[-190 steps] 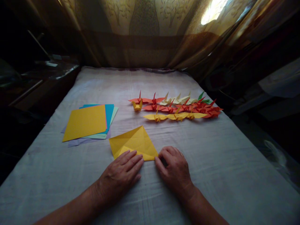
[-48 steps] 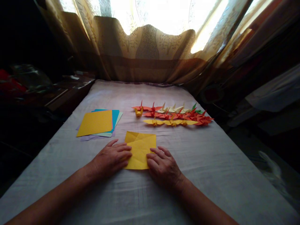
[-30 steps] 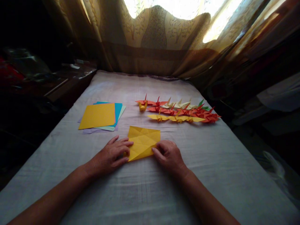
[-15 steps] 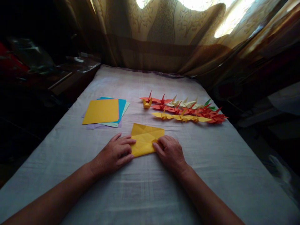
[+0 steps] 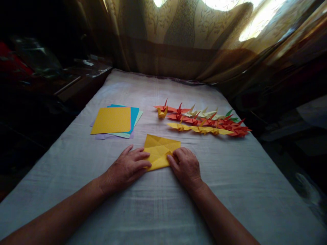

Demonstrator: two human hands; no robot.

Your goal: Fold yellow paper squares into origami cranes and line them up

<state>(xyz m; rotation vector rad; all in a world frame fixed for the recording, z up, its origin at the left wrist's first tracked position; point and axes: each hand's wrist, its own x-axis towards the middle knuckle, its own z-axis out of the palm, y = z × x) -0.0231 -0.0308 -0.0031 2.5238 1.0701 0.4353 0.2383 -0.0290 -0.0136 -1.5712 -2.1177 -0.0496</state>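
left hand [image 5: 126,167] lies flat, fingers spread on the yellow paper [image 5: 159,151]; right hand [image 5: 186,166], fingers curled, pinches its right corner, near the cloth's [image 5: 230,177] front edge.

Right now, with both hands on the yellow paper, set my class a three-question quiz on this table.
1. True or false: the left hand and the right hand both press on the folded yellow sheet.
2. What lies on top of the stack of coloured paper? A. a blue sheet B. a yellow sheet C. a red crane
3. Fill in: the folded paper cranes lie in rows on the ____ side of the table.

Key: 1 true; 2 B; 3 right.
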